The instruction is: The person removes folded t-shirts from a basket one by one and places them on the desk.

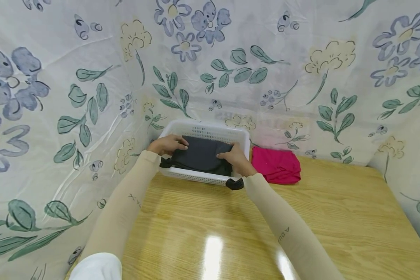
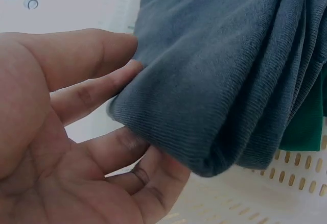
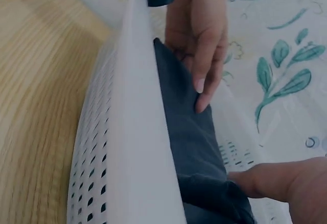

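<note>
A folded dark grey cloth (image 1: 201, 155) with ribbed edging lies in a white perforated plastic basket (image 1: 196, 177). At its left end, my left hand (image 1: 168, 144) holds the folded edge; in the left wrist view some fingertips disappear behind the ribbed fabric (image 2: 204, 96). My right hand (image 1: 238, 158) grips the opposite end, its thumb (image 3: 271, 180) against the fabric and its other fingers mostly hidden. Beneath the grey layers, a strip of green cloth (image 2: 306, 132) shows in the left wrist view.
Right beside the basket, a folded bright pink cloth (image 1: 276, 165) lies on the wooden table (image 1: 336, 217). A flower-printed sheet (image 1: 266, 97) rises behind the basket and along the left side. Small black pieces (image 1: 235, 184) sit at both wrists, near the basket's front rim.
</note>
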Tool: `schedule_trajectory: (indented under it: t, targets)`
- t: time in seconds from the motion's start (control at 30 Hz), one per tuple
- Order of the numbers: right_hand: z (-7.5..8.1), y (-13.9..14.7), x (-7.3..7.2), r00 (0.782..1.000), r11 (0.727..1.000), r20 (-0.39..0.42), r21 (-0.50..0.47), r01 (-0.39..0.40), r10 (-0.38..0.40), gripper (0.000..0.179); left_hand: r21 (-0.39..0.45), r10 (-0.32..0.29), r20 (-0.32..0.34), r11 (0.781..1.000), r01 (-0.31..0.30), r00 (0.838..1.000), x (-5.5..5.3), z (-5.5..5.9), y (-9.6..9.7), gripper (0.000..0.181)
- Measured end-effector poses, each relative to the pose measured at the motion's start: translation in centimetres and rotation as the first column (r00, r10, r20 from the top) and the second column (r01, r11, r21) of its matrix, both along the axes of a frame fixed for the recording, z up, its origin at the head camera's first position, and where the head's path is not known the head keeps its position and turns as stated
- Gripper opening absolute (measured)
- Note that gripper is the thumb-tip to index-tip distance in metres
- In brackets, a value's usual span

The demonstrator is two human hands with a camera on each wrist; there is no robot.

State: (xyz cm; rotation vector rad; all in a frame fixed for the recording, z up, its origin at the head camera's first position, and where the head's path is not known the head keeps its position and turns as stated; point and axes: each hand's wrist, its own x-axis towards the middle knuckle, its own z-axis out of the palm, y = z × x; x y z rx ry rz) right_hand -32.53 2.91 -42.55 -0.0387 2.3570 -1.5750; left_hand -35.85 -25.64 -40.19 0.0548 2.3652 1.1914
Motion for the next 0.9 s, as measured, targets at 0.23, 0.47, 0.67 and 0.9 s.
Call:
schedule_trajectory:
  t: [0.23, 0.47, 0.67, 0.9]
  targets:
    - [-0.23, 0.02, 0.11, 0.990, 0.989, 0.009, 0.044, -0.142, 0.142, 0.065, 0.000, -0.019, 0.016, 1.000, 0.019, 1.000, 0.28, 0.16, 0.24, 0.041]
    - [-0.74, -0.13, 0.09, 0.979, 0.973, -0.041, 0.126, -0.194, 0.201, 0.064, 0.016, -0.009, 0.027, 1.000, 0.009, 1.000, 0.41, 0.12, 0.59, 0.042]
    - [-0.70, -0.28, -0.01, 0.972, 0.982, -0.160, 0.105, -0.160, 0.175, 0.061, -0.004, -0.005, 0.036, 1.000, 0.005, 0.999, 0.33, -0.04, 0.56, 0.043]
    - [-0.73, -0.36, -0.12, 0.962, 0.983, -0.213, 0.102, -0.154, 0.173, 0.061, -0.013, -0.008, 0.020, 1.000, 0.008, 1.000, 0.60, 0.10, 0.47, 0.042]
